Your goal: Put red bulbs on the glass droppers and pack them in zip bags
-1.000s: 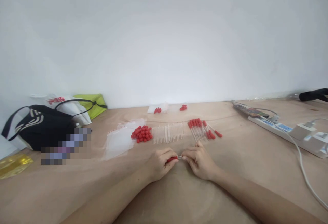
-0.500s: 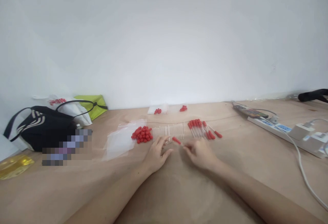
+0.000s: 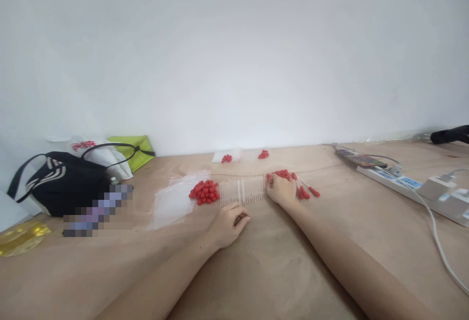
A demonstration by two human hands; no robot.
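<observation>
My right hand (image 3: 281,191) is closed at the left end of a row of red-bulbed droppers (image 3: 285,174). Its fingers pinch a dropper whose red bulb (image 3: 269,177) shows by the fingertips; the hand hides most of its tube. In front of a row of thin clear tubes (image 3: 252,190) rests my left hand (image 3: 229,224), fingers curled in and nothing visible in them. A pile of loose red rubber bulbs (image 3: 205,192) lies just left of the tubes. A few droppers (image 3: 311,190) lie slanted right of my right hand.
Clear zip bags (image 3: 172,202) are spread left of the bulbs. Two small red clusters (image 3: 226,159) lie on bags near the wall. A black bag (image 3: 69,183) and yellow pack (image 3: 24,238) stand left; a phone (image 3: 361,159) and power strip (image 3: 414,190) with cables are right.
My right hand has moved right and away from me with the dropper, to the finished row's left end. My left hand has drawn back from the tubes and curled its fingers.
</observation>
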